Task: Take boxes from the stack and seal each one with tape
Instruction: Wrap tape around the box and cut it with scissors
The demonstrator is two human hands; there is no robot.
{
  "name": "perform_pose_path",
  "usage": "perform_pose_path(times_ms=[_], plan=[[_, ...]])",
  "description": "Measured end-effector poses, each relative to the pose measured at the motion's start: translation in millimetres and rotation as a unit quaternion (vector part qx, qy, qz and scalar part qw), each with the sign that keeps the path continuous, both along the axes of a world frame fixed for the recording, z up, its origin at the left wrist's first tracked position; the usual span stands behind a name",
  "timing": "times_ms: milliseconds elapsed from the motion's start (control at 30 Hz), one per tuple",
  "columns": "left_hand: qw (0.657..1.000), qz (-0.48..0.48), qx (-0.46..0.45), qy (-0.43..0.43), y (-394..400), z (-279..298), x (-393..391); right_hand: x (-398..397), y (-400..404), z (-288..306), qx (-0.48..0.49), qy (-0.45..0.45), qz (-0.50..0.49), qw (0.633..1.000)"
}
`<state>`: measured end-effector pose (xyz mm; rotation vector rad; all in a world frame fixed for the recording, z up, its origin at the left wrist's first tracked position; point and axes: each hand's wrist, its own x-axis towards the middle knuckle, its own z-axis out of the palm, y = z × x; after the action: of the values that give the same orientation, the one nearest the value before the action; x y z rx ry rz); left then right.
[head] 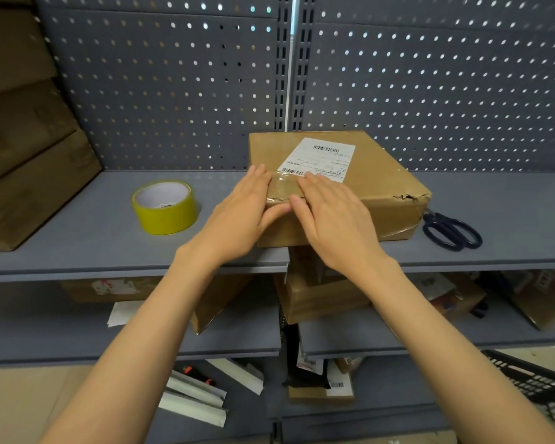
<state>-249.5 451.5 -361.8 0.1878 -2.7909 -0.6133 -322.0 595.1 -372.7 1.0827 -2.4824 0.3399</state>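
A brown cardboard box [375, 184] with a white shipping label [321, 158] lies on the grey shelf [93, 238]. A strip of clear tape [282, 190] runs over its near top edge. My left hand [241, 209] lies flat on the box's left near corner, fingers straight, thumb against the front face. My right hand [334, 216] presses flat on the top beside the tape, fingers straight. A yellow-green tape roll [164, 206] stands on the shelf left of the box. A stack of brown boxes [23, 149] fills the far left.
Black scissors [450, 230] lie on the shelf right of the box, whose right corner is torn. A perforated grey back panel [173, 91] closes the rear. Lower shelves hold more boxes [321, 296] and white folded sheets [193, 402]. A keyboard [539, 382] shows at lower right.
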Motion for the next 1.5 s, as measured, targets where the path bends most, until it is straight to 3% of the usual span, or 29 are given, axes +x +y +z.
perform_pose_path(times_ms=[167,400,500,633,1100,1300,1500], plan=[[0.999,-0.017,0.042,-0.017,-1.6,4.6,1.8,0.1,0.6,6.2,-0.004,-0.039,0.019,0.999],[0.985,0.039,0.167,0.026,-16.0,0.8,22.0,-2.8,12.9,18.3,-0.134,-0.091,0.018,0.987],[0.969,0.056,0.239,0.028,-16.3,-6.6,19.5,-7.8,15.7,17.9,-0.134,-0.098,-0.011,0.986],[0.964,0.065,0.253,0.045,-14.4,-11.6,18.9,-6.9,15.4,13.9,-0.125,-0.099,-0.015,0.987],[0.991,0.045,0.087,0.088,-9.5,3.6,29.5,-4.6,10.6,16.2,-0.123,-0.093,0.003,0.988],[0.994,-0.033,-0.044,0.091,24.4,17.6,0.9,-17.7,34.1,19.2,-0.167,-0.086,-0.024,0.982],[0.987,-0.105,-0.104,0.062,70.5,22.7,-40.4,-48.2,85.8,16.2,-0.226,-0.128,-0.061,0.964]])
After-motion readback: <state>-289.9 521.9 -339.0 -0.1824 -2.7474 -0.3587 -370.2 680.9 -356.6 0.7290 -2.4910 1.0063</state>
